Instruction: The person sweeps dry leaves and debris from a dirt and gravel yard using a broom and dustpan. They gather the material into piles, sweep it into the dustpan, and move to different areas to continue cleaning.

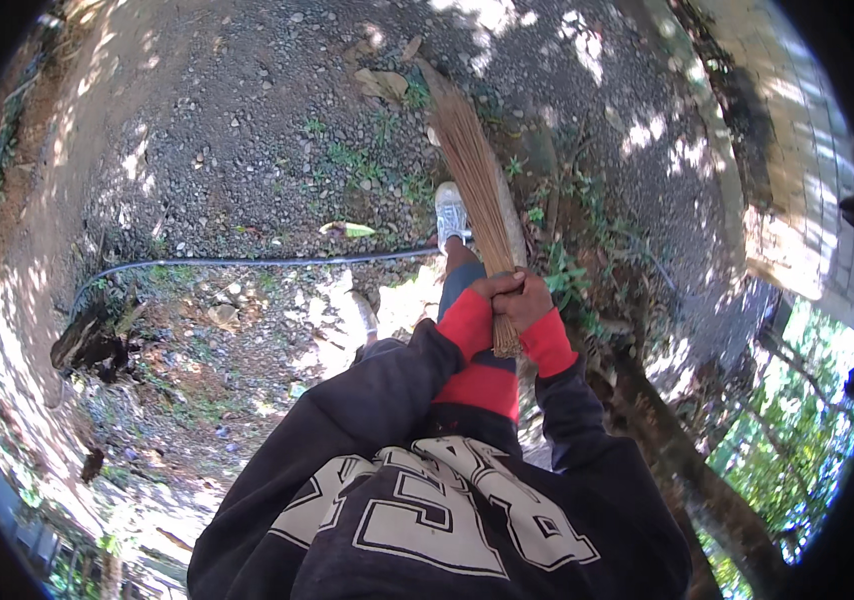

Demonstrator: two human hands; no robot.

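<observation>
A long stick broom (475,165) made of thin brown bristles reaches forward from my body, its tips spread over the gravel. Its bound end pokes out below my hands. My left hand (496,285) is closed round the bundle near that end. Pressed up against it, my right hand (529,301) grips the same bundle from the right side. Fingers of both hands overlap, so some are hidden. Just left of the bristles stands my foot in a light shoe (451,212).
A black hose (277,262) crosses the gravel ground (247,130). A yellow-green leaf (347,229) and a dry brown leaf (383,84) lie there. Low weeds (567,275) grow right of the broom. A dark stump (92,335) sits left; a tree trunk (687,460) rises right.
</observation>
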